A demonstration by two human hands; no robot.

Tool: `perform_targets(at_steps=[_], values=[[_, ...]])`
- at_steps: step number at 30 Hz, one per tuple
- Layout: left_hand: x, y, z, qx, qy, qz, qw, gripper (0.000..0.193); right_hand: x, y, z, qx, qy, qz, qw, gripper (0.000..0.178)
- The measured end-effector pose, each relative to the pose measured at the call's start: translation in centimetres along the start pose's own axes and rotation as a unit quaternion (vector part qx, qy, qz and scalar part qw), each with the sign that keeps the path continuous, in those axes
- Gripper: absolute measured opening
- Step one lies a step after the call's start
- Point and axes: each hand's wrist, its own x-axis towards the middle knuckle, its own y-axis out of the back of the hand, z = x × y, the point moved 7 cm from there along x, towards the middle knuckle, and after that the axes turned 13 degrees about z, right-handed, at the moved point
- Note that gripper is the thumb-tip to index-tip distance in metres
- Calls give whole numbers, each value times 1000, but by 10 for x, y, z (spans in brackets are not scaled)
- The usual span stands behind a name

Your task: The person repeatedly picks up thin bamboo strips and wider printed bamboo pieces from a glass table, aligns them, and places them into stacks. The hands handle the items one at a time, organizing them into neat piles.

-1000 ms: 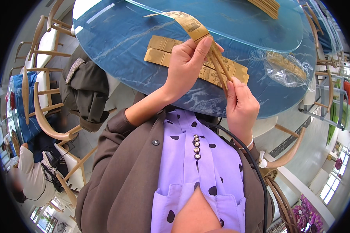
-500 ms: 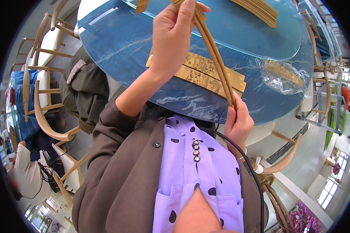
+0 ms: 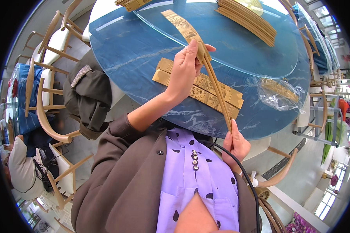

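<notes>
Above the table's near edge I hold a long gold printed card strip (image 3: 217,83) at a slant, its long narrow edges toward me. My left hand (image 3: 186,66) grips it near the upper end, thumb on top; beyond the thumb a printed end flap (image 3: 179,24) sticks out. My right hand (image 3: 235,143) pinches the lower end between thumb and fingers. Below the held piece, two similar gold card strips (image 3: 206,93) lie side by side on the blue marbled table (image 3: 132,73), partly hidden by my left hand and the held strip.
A stack of gold card strips (image 3: 249,23) sits on the glass turntable (image 3: 206,42). More gold pieces (image 3: 132,4) show at the top edge. At the table's right lies a clear plastic bag (image 3: 280,95) with gold pieces inside. Left, a dark coat (image 3: 87,97) hangs over a chair.
Both hands and the held card strip now appear lower in view. The printed end flap now shows beyond my left thumb. The view has shifted, showing more of the far table.
</notes>
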Motion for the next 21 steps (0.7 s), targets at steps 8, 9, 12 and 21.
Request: perform_targets(at_steps=[8, 9, 12, 21], values=[[9, 20, -14, 4, -1, 73, 997, 49, -1, -2, -5, 2, 23, -43, 999, 49], [8, 19, -14, 11, 0, 68, 998, 49, -2, -3, -6, -5, 32, -54, 998, 51], [3, 17, -21, 23, 16, 53, 998, 49, 1, -5, -11, -14, 42, -42, 998, 52], [-23, 8, -50, 39, 86, 4, 996, 48, 11, -17, -19, -68, 45, -29, 996, 47]])
